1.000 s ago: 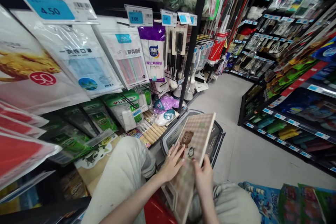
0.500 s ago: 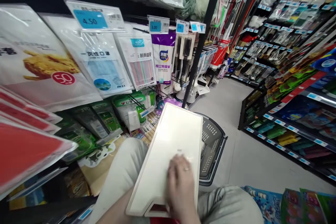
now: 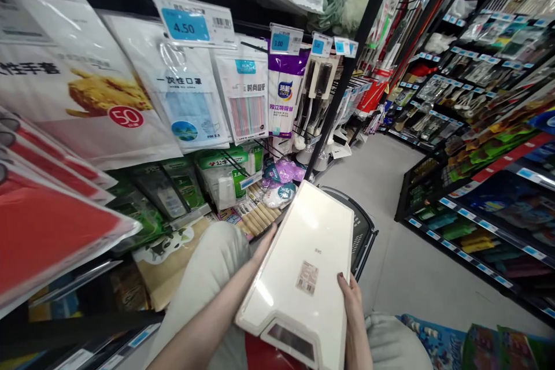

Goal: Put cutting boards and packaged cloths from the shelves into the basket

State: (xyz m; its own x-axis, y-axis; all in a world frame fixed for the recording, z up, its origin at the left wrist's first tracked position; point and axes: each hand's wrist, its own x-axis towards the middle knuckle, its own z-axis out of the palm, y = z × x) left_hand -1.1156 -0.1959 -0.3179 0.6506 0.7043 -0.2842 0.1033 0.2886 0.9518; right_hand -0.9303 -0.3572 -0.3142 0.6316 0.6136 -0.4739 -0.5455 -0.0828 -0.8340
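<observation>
I hold a flat cream-white board (image 3: 303,266) with its plain back facing up; a small sticker label sits near its middle and a handle slot at its near end. My left hand (image 3: 263,243) grips the board's left edge, fingers stretched along it. My right hand (image 3: 352,300) grips the right edge, thumb on top. The board hovers over my knees and a dark grey shopping basket (image 3: 363,237) on the floor.
Hanging packets of masks, straws and brushes fill the shelf on the left, with a 4.50 price tag (image 3: 186,24) above. Green packets and chopsticks (image 3: 255,217) lie below. A grey aisle floor (image 3: 390,185) runs ahead, and stocked shelves (image 3: 489,173) line the right.
The board was flipped from its checked bear-picture face to its plain white back. My hands moved from its face to its two side edges.
</observation>
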